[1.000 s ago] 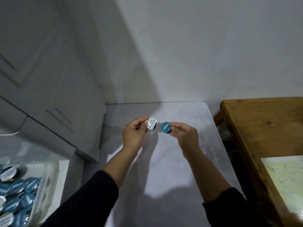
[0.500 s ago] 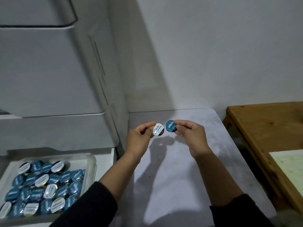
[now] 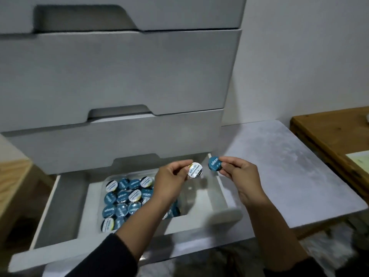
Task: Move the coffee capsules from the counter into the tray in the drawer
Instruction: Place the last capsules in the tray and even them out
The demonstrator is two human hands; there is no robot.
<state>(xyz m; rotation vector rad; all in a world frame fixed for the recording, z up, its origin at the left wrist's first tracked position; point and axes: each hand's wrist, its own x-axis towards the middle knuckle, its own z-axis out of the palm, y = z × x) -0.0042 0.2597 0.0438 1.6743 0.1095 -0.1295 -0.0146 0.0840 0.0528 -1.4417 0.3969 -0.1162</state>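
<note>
My left hand (image 3: 171, 180) pinches a white-lidded coffee capsule (image 3: 195, 170) above the right part of the clear plastic tray (image 3: 199, 193). My right hand (image 3: 241, 176) holds a blue-lidded capsule (image 3: 214, 163) over the drawer's right wall. The tray sits in the open bottom drawer (image 3: 65, 206) and holds several blue and white capsules (image 3: 127, 196); its right part is bare. My left forearm hides some of them.
Closed grey drawers (image 3: 119, 76) stack above the open one. The marbled grey counter (image 3: 289, 166) lies to the right, with a wooden table (image 3: 329, 132) beyond it. A wooden surface (image 3: 12, 176) shows at the left edge.
Both hands, each with its capsule, have moved left from over the counter to above the open drawer. My view has swung left and down, so the whole drawer shows.
</note>
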